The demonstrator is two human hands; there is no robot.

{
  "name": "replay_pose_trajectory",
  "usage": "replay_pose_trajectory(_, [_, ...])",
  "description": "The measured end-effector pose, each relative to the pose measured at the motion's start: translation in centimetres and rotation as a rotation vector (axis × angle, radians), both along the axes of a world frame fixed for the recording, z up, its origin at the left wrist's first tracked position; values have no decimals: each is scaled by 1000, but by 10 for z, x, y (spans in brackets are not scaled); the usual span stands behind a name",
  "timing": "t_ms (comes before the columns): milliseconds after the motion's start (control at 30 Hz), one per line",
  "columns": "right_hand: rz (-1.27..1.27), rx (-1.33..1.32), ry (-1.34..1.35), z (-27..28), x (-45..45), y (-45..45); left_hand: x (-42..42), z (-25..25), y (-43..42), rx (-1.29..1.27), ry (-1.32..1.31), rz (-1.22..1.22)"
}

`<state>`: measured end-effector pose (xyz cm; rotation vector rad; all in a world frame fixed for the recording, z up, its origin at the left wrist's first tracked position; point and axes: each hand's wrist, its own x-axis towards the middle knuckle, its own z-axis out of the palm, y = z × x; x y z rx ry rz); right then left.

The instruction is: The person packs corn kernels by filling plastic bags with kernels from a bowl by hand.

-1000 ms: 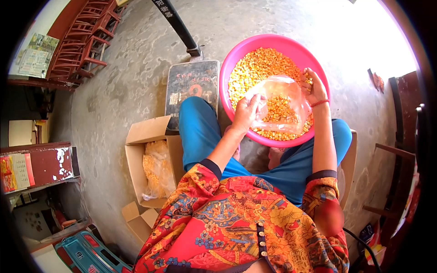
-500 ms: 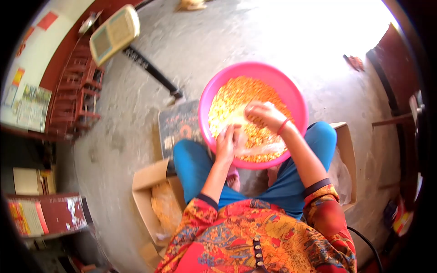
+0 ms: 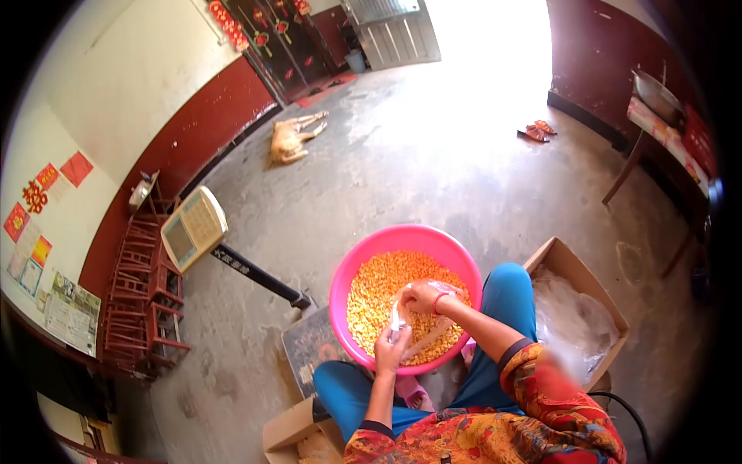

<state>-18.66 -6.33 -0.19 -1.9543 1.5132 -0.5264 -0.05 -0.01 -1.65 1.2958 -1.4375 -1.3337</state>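
Plastic bag (image 3: 427, 338) is finger-pinched by the left hand (image 3: 391, 348) above a pink basin (image 3: 442, 244) of corn (image 3: 386, 284); grip of the right hand (image 3: 422, 297) is hidden.

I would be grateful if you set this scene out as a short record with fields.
Left hand: left hand holds the clear plastic bag
Right hand: right hand at the same bag; grip unclear
Basin: pink basin, holding yellow kernels
Left of basin: scale platform
Beside right knee: open carton with crumpled clear plastic
Floor beyond: lying dog; sandals
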Motion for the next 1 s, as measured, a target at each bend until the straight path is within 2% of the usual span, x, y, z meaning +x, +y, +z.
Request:
replay_pose_trajectory(33, [8, 26, -42, 4, -1, 4, 1, -4, 2, -16, -3, -11])
replay_pose_trajectory(100, [66, -70, -60, -6, -5, 0, -1, -7, -1, -163, -269, -68])
replay_pose_trajectory(133, [59, -85, -58, -5, -3, 6, -6, 22, 8, -160, -474, -58])
replay_pose_trajectory(200, [54, -247, 90, 3, -4, 14, -8, 16, 8, -216, -476, -48])
replay_pose_trajectory(233, [93, -53, 218, 61, 3, 32, -7, 15, 11, -247, -489, -34])
replay_pose_trajectory(300, [10, -109, 207, 55, 6, 41, -7, 7, 11, -282, -489, -17])
replay_pose_trajectory(367, [17, -226, 124, 21, 12, 53, -7, 14, 15, -324, -545, 6])
replay_pose_trajectory(433, [-171, -453, 42, 16, 23, 71, -8, 14, 17, -404, -518, 12])
replay_pose_trajectory(467, [-184, -427, -1, 17, 28, 79, -6, 12, 17, -431, -540, 4])
replay_pose_trajectory(567, [-218, -610, -16, 7, 36, 99, -6, 10, 21, -457, -542, 7])
replay_pose_trajectory(600, [-201, -622, -25, 7, 38, 103, -6, 9, 20, -469, -547, 14])
replay_pose_trajectory(667, [-247, -550, 148, 2, 40, 119, -4, 9, 23, -471, -568, 1])
replay_pose_trajectory(700, [-243, -522, 127, -9, 40, 115, -4, 9, 23, -475, -583, 0])
replay_pose_trajectory(767, [-225, -547, 244, -19, 39, 112, 2, 4, 25, -502, -484, -44])
replay_pose_trajectory(1000, [-267, -471, 166, -11, 40, 119, 7, 15, 39, -649, -549, -123])
